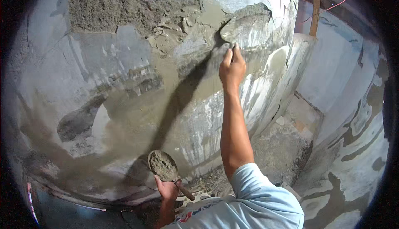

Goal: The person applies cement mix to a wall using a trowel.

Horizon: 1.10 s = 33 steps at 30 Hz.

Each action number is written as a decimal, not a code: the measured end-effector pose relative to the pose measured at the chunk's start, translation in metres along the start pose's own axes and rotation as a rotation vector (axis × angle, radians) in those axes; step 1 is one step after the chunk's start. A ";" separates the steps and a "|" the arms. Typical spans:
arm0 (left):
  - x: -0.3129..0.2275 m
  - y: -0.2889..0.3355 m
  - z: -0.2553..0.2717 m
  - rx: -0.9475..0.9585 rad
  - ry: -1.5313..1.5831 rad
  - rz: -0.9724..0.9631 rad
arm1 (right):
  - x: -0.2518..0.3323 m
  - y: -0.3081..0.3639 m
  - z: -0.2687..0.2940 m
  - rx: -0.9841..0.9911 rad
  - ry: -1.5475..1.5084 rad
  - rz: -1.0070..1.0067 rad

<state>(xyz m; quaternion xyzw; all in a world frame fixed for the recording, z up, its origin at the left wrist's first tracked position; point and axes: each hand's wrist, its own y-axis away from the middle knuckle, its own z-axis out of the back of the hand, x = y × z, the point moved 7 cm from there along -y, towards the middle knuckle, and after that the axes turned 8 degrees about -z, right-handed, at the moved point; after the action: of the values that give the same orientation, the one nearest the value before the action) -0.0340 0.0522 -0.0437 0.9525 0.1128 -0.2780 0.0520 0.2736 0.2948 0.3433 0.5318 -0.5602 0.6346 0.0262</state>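
My right hand [232,69] is raised against the damaged wall [195,116]. Its fingers pinch a thin, flat scraper [228,33] with a rounded edge, pressed to the wall beside a patch of fresh mortar [212,13]. Low on the left, my left hand [168,189] supports a round, shallow pan [151,159] from beneath. Grey wet mortar [163,165] fills the pan. A wooden handle [185,190] sticks out beside that hand; whether it belongs to the pan I cannot tell.
Rough bare masonry [102,6] shows at the wall's upper left. On the right, past the wall's corner, stands a second patched wall [336,71] with a wooden post [315,15] and a red wire [332,7]. Rubble and dirt lie on the ground [280,148] between them.
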 end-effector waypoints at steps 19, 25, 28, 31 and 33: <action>0.005 0.002 0.012 -0.097 -0.018 -0.006 | 0.043 0.041 -0.024 0.559 -0.651 -0.439; 0.008 -0.001 -0.013 -0.089 -0.011 0.017 | 0.004 0.051 -0.012 0.531 -0.854 -0.645; 0.012 -0.003 -0.008 -0.107 -0.027 0.030 | 0.002 0.037 -0.015 0.533 -0.886 -0.647; 0.009 0.006 -0.009 -0.232 -0.113 -0.002 | 0.031 0.053 -0.025 0.642 -0.695 -0.538; 0.012 0.000 -0.003 -0.198 -0.051 0.018 | 0.029 0.045 -0.014 0.706 -0.696 -0.527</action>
<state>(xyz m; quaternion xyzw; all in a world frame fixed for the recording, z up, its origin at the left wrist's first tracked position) -0.0229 0.0545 -0.0477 0.9362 0.1300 -0.2893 0.1514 0.2231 0.2720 0.3357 0.8083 -0.1375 0.5428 -0.1819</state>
